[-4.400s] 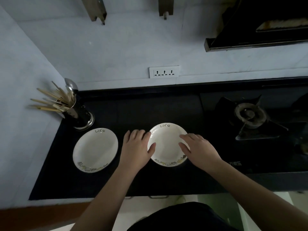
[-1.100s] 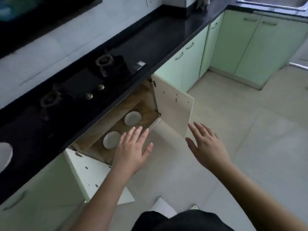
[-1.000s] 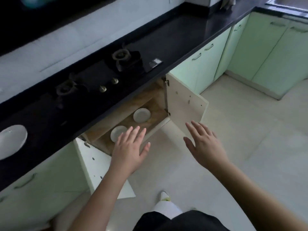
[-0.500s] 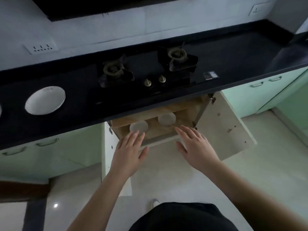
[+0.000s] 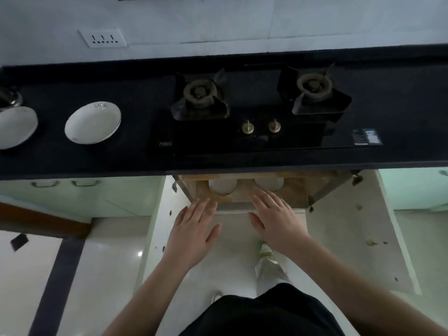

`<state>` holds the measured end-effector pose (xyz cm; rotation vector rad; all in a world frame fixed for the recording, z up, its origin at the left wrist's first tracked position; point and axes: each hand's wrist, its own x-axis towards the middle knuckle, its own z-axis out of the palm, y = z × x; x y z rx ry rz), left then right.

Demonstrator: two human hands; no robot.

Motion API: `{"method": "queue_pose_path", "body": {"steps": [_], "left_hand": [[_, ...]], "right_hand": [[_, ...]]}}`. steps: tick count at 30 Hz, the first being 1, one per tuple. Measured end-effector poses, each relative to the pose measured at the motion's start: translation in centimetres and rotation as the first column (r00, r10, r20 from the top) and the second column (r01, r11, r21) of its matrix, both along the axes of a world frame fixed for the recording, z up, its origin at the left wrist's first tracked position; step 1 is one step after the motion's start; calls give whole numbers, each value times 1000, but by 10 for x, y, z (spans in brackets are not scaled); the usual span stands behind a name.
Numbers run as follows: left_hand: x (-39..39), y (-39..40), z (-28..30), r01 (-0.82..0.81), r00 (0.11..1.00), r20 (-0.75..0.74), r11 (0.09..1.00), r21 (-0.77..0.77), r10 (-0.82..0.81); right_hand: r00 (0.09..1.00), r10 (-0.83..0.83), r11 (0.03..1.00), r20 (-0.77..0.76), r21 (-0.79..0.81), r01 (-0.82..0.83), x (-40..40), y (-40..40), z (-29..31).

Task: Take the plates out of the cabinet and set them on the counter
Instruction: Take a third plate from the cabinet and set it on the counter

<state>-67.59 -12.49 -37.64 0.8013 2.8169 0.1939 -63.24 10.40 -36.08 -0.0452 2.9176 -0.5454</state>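
I'm reaching for the two plates left in the open cabinet (image 5: pixel 244 200) at frame centre. My left hand (image 5: pixel 194 229) and right hand (image 5: pixel 276 219) hover flat, fingers straight, holding nothing. The left plate (image 5: pixel 222 186) and right plate (image 5: pixel 269 184) lie just above my fingertips; next I likely must reach under the counter (image 5: pixel 145 156) edge and grip a rim.

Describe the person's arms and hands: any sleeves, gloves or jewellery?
Both forearms are bare with no sleeves in view. The left hand and right hand wear no gloves, and no rings, watch or bands show. Dark clothing shows at the frame's bottom.
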Motion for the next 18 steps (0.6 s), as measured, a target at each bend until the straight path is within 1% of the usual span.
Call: {"method": "queue_pose_path", "body": {"steps": [5,8,13,18], "left_hand": [[-23,44,-15,-95,995,24,995,-31,96],[-35,61,-28,-112,993,35,993,-38,113],[-53,69,-64,-127,990,58,991,-39,129],[-73,60,-116,-120,991,60,991,-58,123]], "right_hand": [[991,133,990,6,-36,-133,-36,33,-24],[985,167,986,41,-21,-166,-54,48,-40],[980,166,986,109,2,-167,-69,50,-73],[984,103,994,143,16,-106,-85,40,-123]]}}
